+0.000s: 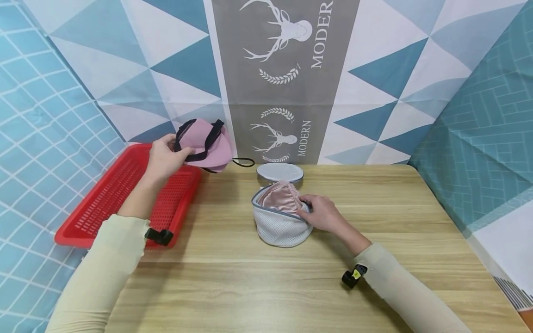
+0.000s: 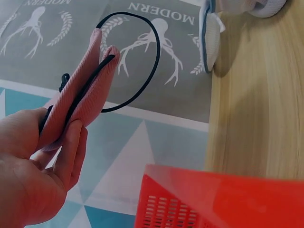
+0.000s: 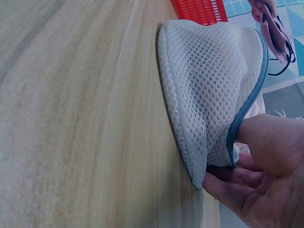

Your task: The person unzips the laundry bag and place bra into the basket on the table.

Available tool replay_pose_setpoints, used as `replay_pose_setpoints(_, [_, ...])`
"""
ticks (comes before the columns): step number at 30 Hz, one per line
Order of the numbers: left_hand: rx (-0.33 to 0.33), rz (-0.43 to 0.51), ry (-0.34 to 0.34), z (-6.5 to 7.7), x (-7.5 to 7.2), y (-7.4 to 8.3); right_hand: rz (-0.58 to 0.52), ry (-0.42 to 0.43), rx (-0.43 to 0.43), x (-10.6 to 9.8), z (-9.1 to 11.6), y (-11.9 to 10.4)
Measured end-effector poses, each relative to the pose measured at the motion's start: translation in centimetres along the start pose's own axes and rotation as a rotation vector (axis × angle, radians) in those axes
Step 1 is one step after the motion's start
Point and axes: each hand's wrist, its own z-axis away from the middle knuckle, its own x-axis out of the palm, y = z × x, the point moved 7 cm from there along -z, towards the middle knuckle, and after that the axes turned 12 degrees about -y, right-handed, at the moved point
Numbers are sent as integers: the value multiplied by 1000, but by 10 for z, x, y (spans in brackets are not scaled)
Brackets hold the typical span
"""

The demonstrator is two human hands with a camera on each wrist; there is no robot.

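Observation:
My left hand (image 1: 164, 158) pinches a folded pink fabric piece (image 1: 216, 150) with black straps and a thin black loop, held up over the far end of a red basket (image 1: 186, 210). In the left wrist view, ribbed pink layers (image 2: 90, 90) lie pressed together between thumb and fingers. A white mesh laundry bag (image 1: 279, 230) stands on the table with its zipped lid (image 1: 280, 172) thrown back. Inside it sits a shiny pink garment (image 1: 281, 198). My right hand (image 1: 322, 213) pinches the bag's right rim, thumb over the grey-blue zipper edge (image 3: 248, 102) and fingers outside.
The red basket stands at the left, beside a blue tiled-pattern wall (image 1: 37, 138). A patterned backdrop (image 1: 287, 92) rises behind the wooden table (image 1: 233, 286). Small black wrist devices sit at both cuffs.

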Motion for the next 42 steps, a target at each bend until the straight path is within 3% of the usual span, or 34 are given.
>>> replay_pose_setpoints(7, [-8, 44, 7, -3, -11, -5, -32, -25, 3, -16, 10, -28])
replay_pose_setpoints(17, [-53, 102, 22, -7, -31, -23, -27, -29, 2, -9, 4, -17])
replay_pose_setpoints(23, [-91, 121, 55, -10, -42, -37, -31, -41, 12, -17, 10, -32])
replay_pose_setpoints(32, [-106, 285, 95, -15, -56, -49, 7, -17, 27, 1, -5, 5])
replay_pose_setpoints(34, [-115, 286, 100, -14, -59, -51, 18, -15, 33, 6, -9, 15])
replay_pose_setpoints(38, [-113, 353, 110, -13, -66, -57, 19, -22, 40, 12, -13, 23])
replay_pose_setpoints(42, [-123, 362, 124, -10, -72, -61, 17, -24, 34, 14, -14, 26])
